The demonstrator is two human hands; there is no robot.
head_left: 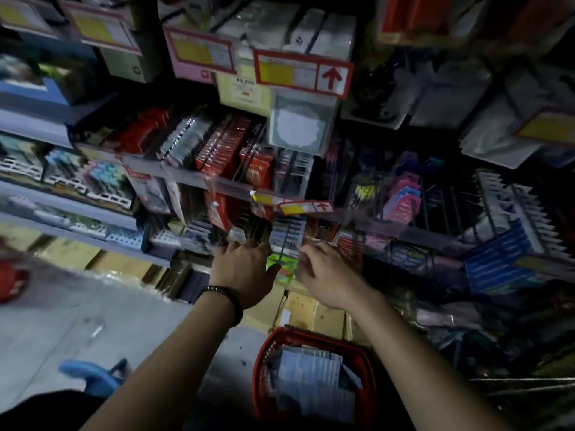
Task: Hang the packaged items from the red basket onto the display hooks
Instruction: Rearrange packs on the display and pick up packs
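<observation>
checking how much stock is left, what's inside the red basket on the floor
The red basket holds a pile of pale blue and white packaged items. Whatever lies under the top layer is covered, and the near end is too dark to read.

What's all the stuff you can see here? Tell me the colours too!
red basket: one, red, floor, bottom centre
packs in basket: stack, count unclear, pale blue-white, inside it
green pack: one, bright green, between the hands
red packs: many, red, hanging in rows above the hands
arrow tags: two, red-edged, one high, one lower down
cardboard boxes: several, brown, low behind the basket
blue plastic thing: one, blue, floor lower left
bracelet: one, dark beads, left wrist
left hand: one, reaching in left of green pack
right hand: one, right of green pack; grip unclear
</observation>
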